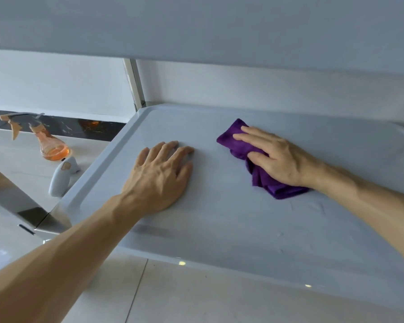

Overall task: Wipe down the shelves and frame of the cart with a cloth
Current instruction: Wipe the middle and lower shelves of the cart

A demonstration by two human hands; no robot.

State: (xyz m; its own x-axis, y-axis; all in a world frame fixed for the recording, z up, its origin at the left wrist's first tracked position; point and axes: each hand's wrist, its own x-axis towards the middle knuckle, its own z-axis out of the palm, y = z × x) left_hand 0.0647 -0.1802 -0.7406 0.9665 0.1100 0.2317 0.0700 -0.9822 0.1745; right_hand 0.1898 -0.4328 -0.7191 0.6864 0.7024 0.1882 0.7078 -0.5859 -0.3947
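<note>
Right hand (pixel 278 157) is pressing purple cloth (pixel 261 164) flat-fingered at frame centre-right; left hand (pixel 160 176) is bracing the shelf (pixel 219 229), open-palmed, holding nothing. Overlapping strokes toward rim advised.

You've got a deep purple cloth (pixel 264 164) on a pale grey-blue cart shelf (pixel 231 220), plain all over with no pattern, just a few faint lighter smudges. The shelf above (pixel 219 26) is the same washed-out grey-blue. The corner post (pixel 135 87) looks silvery-white. Off to your left, the spray bottle (pixel 49 145) is clear with orange liquid, an orange trigger and a grey top. The small bottle (pixel 61 178) beside it is white with a tan patch. The floor tiles (pixel 173 297) are off-white, and the skirting (pixel 79 127) is black marble with white veins.
</note>
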